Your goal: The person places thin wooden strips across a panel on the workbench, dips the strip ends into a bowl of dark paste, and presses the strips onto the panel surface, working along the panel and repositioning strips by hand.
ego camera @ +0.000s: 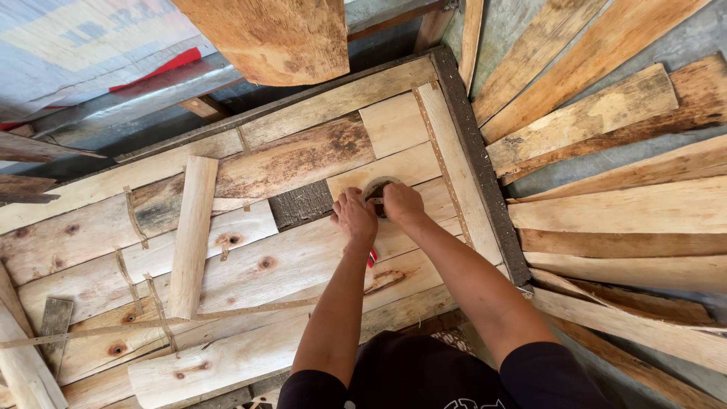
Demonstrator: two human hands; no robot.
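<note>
White woven sack, top left corner, red strip (faded blue print), lying flat.

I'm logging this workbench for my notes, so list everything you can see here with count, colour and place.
wooden panel: one, pale with dark patches, centre
round object: one, dark, on the panel between both hands, kind unclear
loose board: one, pale, lying on the panel, left
stacked planks: many, tan, fanned out on the right
thick slab: one, brown, top
sheet: one, white and red, top left
left hand: on the round object
right hand: on the round object
</note>
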